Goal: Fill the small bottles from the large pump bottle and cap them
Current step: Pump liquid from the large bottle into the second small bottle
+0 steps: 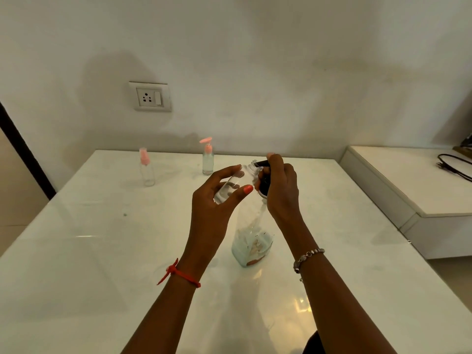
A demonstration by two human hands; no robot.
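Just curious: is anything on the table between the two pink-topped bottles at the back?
No, the head view shows only bare table between the left bottle and the right bottle.

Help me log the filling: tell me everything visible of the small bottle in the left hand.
The small bottle is clear, plastic or glass, with a threaded, uncapped neck. It is tilted, mouth up-right at the black pump nozzle; whether they touch is unclear. The left hand holds its body between thumb and fingers. Fill level: cannot tell.
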